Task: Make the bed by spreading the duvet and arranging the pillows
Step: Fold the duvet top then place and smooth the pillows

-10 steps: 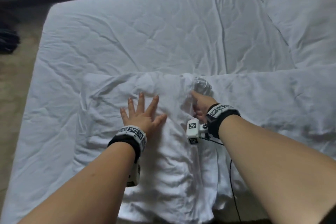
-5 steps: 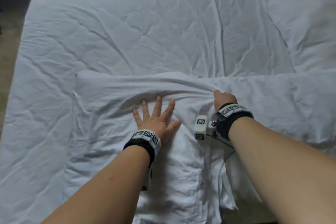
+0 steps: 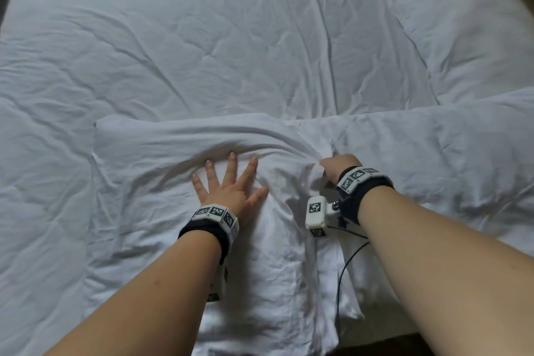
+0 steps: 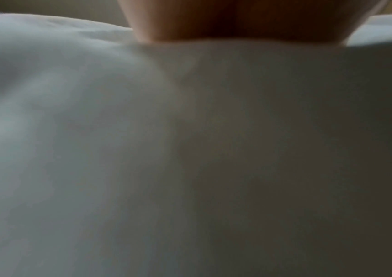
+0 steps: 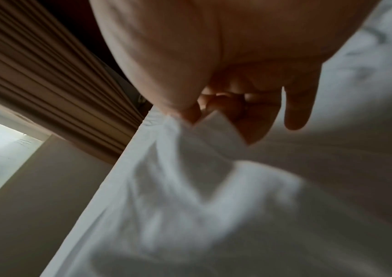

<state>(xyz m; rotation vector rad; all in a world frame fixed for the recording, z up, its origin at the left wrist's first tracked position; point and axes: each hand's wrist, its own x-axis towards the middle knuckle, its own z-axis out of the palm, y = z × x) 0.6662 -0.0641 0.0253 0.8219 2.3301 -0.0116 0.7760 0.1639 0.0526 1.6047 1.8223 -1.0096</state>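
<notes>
A white pillow [image 3: 150,182] in a loose, creased case lies across the near side of the bed on the white duvet [image 3: 216,52]. My left hand [image 3: 228,182] lies flat on the pillow's middle with fingers spread, pressing it down; in the left wrist view only the palm [image 4: 233,20] and white cloth [image 4: 83,131] show. My right hand [image 3: 332,166] pinches a bunched edge of the pillowcase just right of the left hand. The right wrist view shows the fingertips [image 5: 256,120] gripping a fold of the pillowcase [image 5: 216,129].
A second white pillow [image 3: 439,153] lies right of the held one, and a third [image 3: 468,37] at the back right. The bed's near edge [image 3: 375,335] runs below my right forearm. A cable [image 3: 346,266] hangs from the right wrist camera. Brown curtains [image 5: 36,75] hang beyond the bed.
My right hand has drawn the bunched pillowcase edge rightward, so the cloth now stretches in a ridge over the pillow's far side. The left hand stays flat on the pillow.
</notes>
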